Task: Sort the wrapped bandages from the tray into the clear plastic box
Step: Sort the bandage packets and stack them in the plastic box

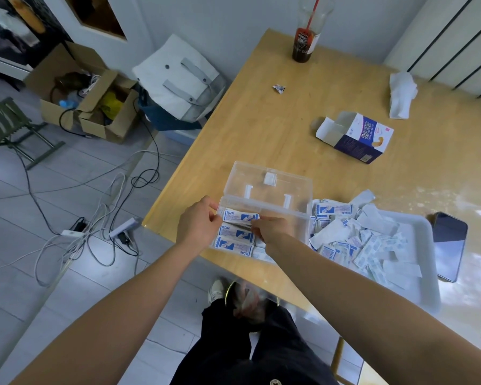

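A person is looking down at a clear plastic box (289, 215) that is sitting near the front edge of a wooden table (247, 129), with its hinged lid (261, 173) lying open on the far side.

Both hands are reaching into the box. The left hand (196, 225) is pinching the left end of one wrapped bandage (239, 216) between thumb and curled fingers. The right hand (272, 229) is pinching the right end with its fingers curled in. Between them, the bandage is lying level across the far part of the box's inside. It is a small, long, white paper packet with blue printing and a solid blue patch toward its right end.

Nearer the person, inside the box, two more packets (233, 240) of the same kind are lying flat, one in front of the other.

Just right of the box, a white tray (425, 290) is holding a loose heap of bandages (358, 240), some white and blue, others pale with a faint pattern. Whether tray and box are touching cannot be told. Right of the box, past the tray, a dark phone (449, 245) is lying flat.

Beyond the box, an opened white and navy carton (358, 137) is lying on its side. Farther off are a crumpled tissue (401, 95), a scrap of wrapper (278, 88), and a clear bottle (304, 43) holding a dark drink and a red straw.
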